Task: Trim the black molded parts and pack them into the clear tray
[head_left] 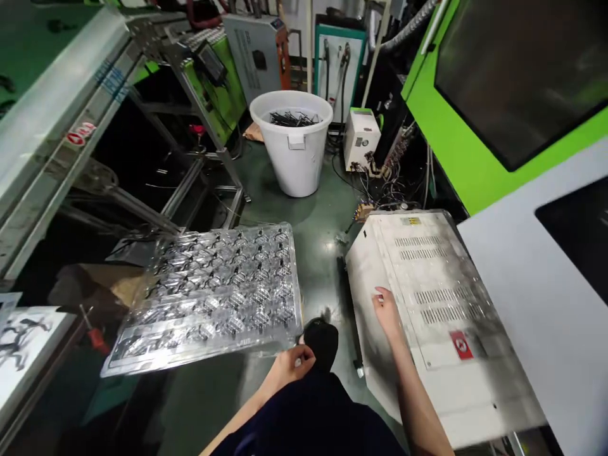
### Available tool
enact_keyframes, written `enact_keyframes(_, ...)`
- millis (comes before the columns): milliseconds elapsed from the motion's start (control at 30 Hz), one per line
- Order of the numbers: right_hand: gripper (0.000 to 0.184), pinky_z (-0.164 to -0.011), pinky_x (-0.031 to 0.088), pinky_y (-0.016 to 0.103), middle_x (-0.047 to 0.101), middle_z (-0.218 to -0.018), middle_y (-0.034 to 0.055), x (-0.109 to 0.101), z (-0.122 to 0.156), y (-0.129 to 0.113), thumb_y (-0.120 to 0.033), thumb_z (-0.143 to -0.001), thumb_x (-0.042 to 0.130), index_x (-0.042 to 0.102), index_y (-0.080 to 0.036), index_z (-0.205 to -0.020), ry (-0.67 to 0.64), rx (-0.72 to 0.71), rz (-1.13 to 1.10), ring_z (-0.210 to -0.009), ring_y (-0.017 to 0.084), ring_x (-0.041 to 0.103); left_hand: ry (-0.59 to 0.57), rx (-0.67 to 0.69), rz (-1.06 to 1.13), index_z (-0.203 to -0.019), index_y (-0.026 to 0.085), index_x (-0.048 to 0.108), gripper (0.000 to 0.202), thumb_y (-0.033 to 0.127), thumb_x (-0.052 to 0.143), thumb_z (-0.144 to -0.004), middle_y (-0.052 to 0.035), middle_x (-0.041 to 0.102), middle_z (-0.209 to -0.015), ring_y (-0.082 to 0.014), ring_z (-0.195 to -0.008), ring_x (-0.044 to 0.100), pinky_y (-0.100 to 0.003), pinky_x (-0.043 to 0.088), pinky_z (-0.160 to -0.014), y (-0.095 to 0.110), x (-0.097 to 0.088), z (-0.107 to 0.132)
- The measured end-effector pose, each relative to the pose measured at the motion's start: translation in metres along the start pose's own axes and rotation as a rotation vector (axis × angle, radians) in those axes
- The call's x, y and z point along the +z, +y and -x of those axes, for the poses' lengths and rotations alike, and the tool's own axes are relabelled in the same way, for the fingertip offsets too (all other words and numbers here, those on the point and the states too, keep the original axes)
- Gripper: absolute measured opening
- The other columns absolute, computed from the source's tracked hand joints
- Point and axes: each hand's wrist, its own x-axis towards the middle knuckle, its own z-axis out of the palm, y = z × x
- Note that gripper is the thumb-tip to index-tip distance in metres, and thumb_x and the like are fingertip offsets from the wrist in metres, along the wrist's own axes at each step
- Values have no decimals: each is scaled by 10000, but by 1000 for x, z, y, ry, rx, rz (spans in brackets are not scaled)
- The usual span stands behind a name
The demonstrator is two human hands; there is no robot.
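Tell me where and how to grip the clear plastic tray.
Probably best by the rim of the clear tray, a hand at each short end, coming from the person's side. It is wide and shallow, its near long edge faces the person, and the rim lies outside the black parts. The left hand is beside the near right corner.

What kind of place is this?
It looks like a factory. There's a big green-and-white machine, a clear plastic tray with rows of dark parts, and a white bin holding lots of thin black pieces.
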Motion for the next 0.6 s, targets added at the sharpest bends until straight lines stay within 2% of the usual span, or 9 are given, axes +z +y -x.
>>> enact_keyframes(167, 491, -747, 585, 410, 674, -1127, 179, 41, -109, -10, -559, -846, 447, 632, -164, -1072, -125, -129, -23, -872, 265, 681, 130, -86, 108, -757, 232, 712, 304, 484, 546, -721, -42, 700, -727, -229, -731, 673, -308, 506, -737, 12, 5, -59)
enact_keyframes(300, 463, -728, 582, 408, 692, -1086, 167, 74, -186, -19, -560, -796, 468, 642, -185, -1003, -257, -209, -14, -826, 261, 684, 263, -154, 205, -730, 263, 705, 290, 510, 559, -683, -40, 704, -705, -249, -719, 686, -329, 522, -729, 26, -3, -105)
enact_keyframes(433, 473, -798, 578, 442, 690, -1089, 165, 98, -237, -42, -547, -780, 458, 646, -180, -1011, -364, -255, 14, -830, 261, 688, 433, -240, 274, -744, 276, 702, 369, 593, 521, -686, -42, 720, -745, -268, -757, 687, -348, 520, -770, 36, -20, -117)
enact_keyframes(600, 383, -830, 574, 432, 711, -981, 115, 133, -295, -98, -493, -768, 515, 670, -200, -960, -486, -321, 27, -785, 246, 690, 657, -359, 324, -799, 271, 693, 489, 674, 430, -717, -52, 712, -752, -279, -763, 679, -357, 526, -767, 44, -38, -119)
